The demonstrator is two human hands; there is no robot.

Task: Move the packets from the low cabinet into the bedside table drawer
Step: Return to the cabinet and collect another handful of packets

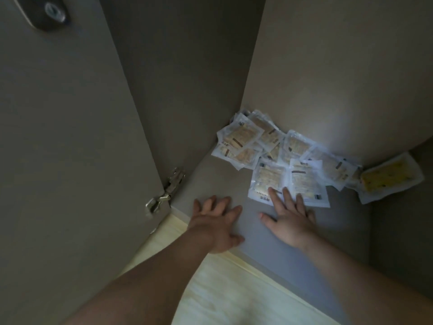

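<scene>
Several clear packets with beige contents (276, 151) lie scattered on the grey floor of the low cabinet (222, 181), piled against its back wall. One packet with yellow contents (389, 178) lies at the far right. My right hand (289, 219) lies flat with fingers spread, its fingertips resting on the two nearest packets (302, 179). My left hand (216, 221) rests flat on the bare cabinet floor to the left, apart from the packets. The bedside table drawer is not in view.
The cabinet door (65, 137) stands open on the left, hung on a metal hinge (167, 191). A dark side wall (403, 231) closes the cabinet on the right. Light wooden flooring (222, 289) runs in front of the cabinet's edge.
</scene>
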